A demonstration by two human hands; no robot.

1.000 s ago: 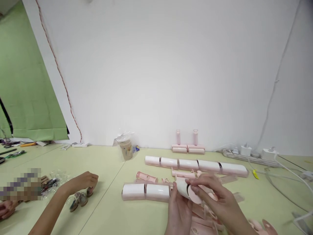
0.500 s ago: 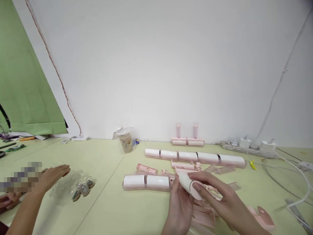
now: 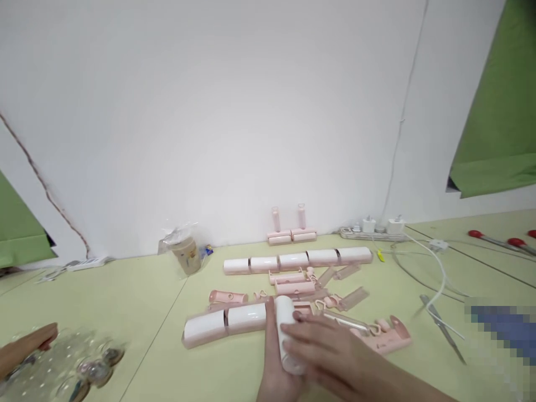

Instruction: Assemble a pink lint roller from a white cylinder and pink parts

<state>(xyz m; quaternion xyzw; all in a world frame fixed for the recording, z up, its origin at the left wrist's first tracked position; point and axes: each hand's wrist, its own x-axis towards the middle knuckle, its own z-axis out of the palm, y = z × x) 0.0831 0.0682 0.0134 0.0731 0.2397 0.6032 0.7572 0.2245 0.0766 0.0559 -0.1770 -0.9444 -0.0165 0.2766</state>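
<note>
A white roll stands out between my two hands, low in the middle of the view. My left hand supports it from the left and below, while my right hand lies over its right side with fingers closed on it. Just left of my left hand, a row of white rolls lies on the table. Behind my hands are pink plastic cases, clear covers and a longer row of white rolls. Another pink case lies right of my right hand.
Another person's hand is over clear plastic domes at left. A bagged cup stands near the wall. Small pink rollers, a power strip, cables, scissors and red-handled tools lie toward the right.
The view has turned right. The roll has swung more upright in the view, and my right hand has moved from its end onto its side.
</note>
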